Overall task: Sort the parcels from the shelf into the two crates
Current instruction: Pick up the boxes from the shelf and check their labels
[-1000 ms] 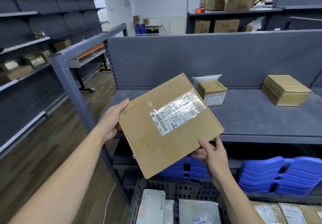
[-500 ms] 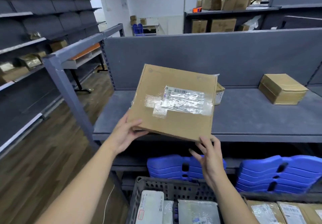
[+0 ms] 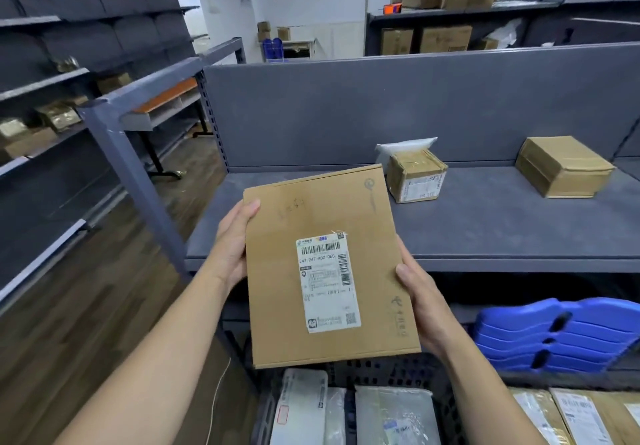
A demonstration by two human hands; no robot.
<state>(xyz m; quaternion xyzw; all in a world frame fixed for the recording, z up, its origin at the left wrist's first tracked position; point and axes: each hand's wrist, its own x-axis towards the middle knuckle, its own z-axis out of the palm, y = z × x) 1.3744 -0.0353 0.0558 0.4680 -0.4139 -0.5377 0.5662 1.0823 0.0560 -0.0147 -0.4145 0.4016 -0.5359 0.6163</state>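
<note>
Cardboard parcel (image 3: 329, 271) in hand: the flat brown box is being held up in front of the grey shelf (image 3: 502, 236). Its broad face is showing a white shipping label (image 3: 327, 283) with barcodes, stuck upright a little below the middle. Faint printed logos are showing along the right edge and near the top corner. The left hand (image 3: 232, 247) is gripping the parcel's left edge near the top, thumb lying over the front. The right hand (image 3: 420, 302) is gripping the right edge lower down, thumb on the front and fingers going behind. The parcel is hanging clear of the shelf board, its lower edge sitting over the back rim of a dark slotted crate (image 3: 398, 372).

Bare shelf board is lying open to the left of a small taped box (image 3: 415, 178), which is standing just beside the parcel's top right corner in the view, with a white poly bag (image 3: 401, 145) leaning behind it. A larger taped box (image 3: 564, 167) is resting well apart at the right. A grey steel post (image 3: 138, 181) is rising at the shelf's left corner, with wooden floor (image 3: 86, 306) running beyond it.

White and clear plastic mailers (image 3: 301, 406) are lying flat in the crate. To its right, labelled brown parcels (image 3: 571, 417) are lying side by side; whether a crate is holding them cannot be told. Blue plastic pieces (image 3: 561, 333) are sitting stacked on the lower shelf level.
</note>
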